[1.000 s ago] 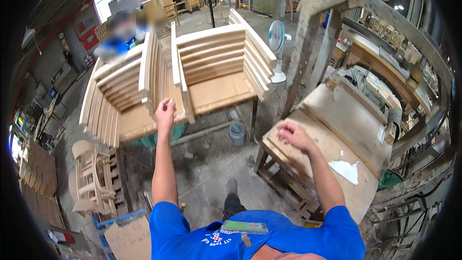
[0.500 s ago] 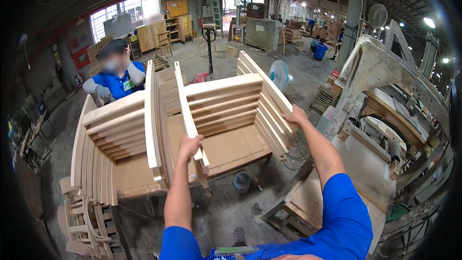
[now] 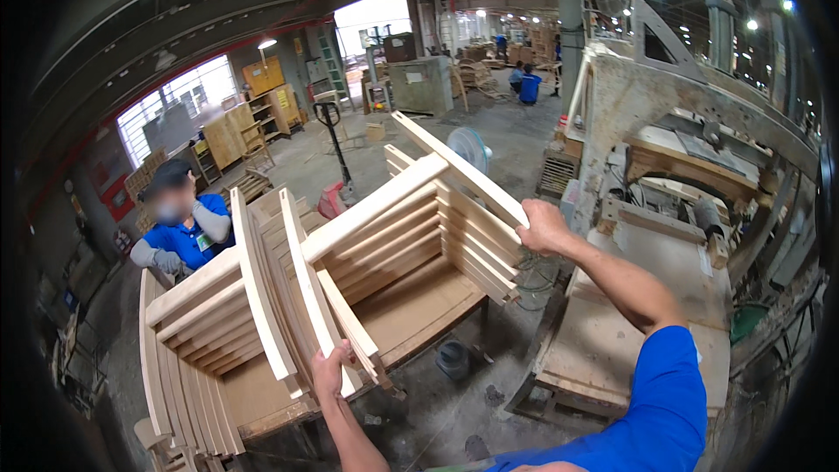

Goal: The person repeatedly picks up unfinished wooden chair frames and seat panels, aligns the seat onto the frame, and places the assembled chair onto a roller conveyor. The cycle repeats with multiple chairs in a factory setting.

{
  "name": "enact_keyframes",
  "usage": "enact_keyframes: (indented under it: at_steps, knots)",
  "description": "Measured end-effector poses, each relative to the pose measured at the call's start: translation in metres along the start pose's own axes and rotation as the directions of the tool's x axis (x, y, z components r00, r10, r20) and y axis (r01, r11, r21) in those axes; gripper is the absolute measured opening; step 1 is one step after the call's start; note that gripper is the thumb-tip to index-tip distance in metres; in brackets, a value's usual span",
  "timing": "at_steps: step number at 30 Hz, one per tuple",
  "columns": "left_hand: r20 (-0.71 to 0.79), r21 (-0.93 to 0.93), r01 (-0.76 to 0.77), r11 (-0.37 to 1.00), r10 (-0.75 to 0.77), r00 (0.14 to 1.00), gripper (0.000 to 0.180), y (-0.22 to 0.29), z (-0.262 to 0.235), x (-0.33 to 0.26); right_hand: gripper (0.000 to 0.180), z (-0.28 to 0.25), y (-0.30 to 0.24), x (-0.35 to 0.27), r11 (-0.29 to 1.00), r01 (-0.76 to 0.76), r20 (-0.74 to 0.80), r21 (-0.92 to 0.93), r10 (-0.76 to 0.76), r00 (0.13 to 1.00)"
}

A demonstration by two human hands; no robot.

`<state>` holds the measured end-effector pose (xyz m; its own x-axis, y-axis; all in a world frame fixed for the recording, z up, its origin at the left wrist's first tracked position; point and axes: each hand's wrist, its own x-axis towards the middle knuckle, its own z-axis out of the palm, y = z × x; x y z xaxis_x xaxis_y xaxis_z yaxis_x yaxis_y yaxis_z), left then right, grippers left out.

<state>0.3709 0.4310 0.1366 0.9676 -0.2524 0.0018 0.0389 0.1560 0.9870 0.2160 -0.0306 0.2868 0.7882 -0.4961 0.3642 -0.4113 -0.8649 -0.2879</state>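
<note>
An H-shaped pale wooden frame (image 3: 376,207), two long side pieces joined by a cross rail, is in both my hands. My left hand (image 3: 330,371) is closed around the near end of its left side piece. My right hand (image 3: 544,227) grips the near end of the right one. It sits askew above a stack of similar wooden frames (image 3: 479,253), its right side raised off them. To the left stands a second stack of frames (image 3: 197,295). Both stacks rest on a low wooden-topped table (image 3: 411,304).
Across the left stack, a person in blue (image 3: 182,220) leans with one hand raised to the head. A large machine (image 3: 642,323) with a flat bed stands at my right. Beyond the table are a pallet jack (image 3: 334,153) and a fan (image 3: 468,150). A dark bucket (image 3: 452,358) sits on the floor.
The top frame has lifted and turned out of line with the stack below, its left side piece swinging leftward. Both hands keep their grip. The whole view has tilted and turned right.
</note>
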Motion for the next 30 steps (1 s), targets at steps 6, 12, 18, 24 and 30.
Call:
enact_keyframes:
  at_steps: [6, 12, 18, 24, 30]
  knots:
    - [0.057, -0.222, -0.017, 0.975, 0.03, 0.998, 0.027, -0.024, 0.02, -0.069, 0.032, -0.087, -0.003, -0.077, 0.987, 0.134, -0.169, -0.092, -0.148, 0.974]
    - [0.045, -0.234, -0.122, 0.965, 0.136, 0.99, 0.036, -0.028, 0.048, -0.154, 0.032, -0.181, -0.014, -0.188, 0.98, 0.181, -0.35, -0.086, -0.2, 0.915]
    - [0.056, -0.19, -0.029, 0.981, 0.04, 0.998, 0.035, -0.029, 0.093, -0.23, 0.044, -0.227, 0.031, -0.352, 0.973, 0.231, -0.601, 0.02, -0.173, 0.78]
    - [0.136, -0.323, 0.156, 0.933, -0.117, 0.984, 0.032, -0.036, 0.122, -0.305, 0.047, -0.218, 0.101, -0.54, 0.934, -0.006, -0.628, 0.356, 0.244, 0.739]
    - [0.346, -0.141, -0.024, 0.99, 0.072, 0.935, 0.032, -0.097, 0.153, -0.391, 0.037, -0.184, 0.142, -0.666, 0.644, -0.46, -0.392, 0.611, 0.751, 0.531]
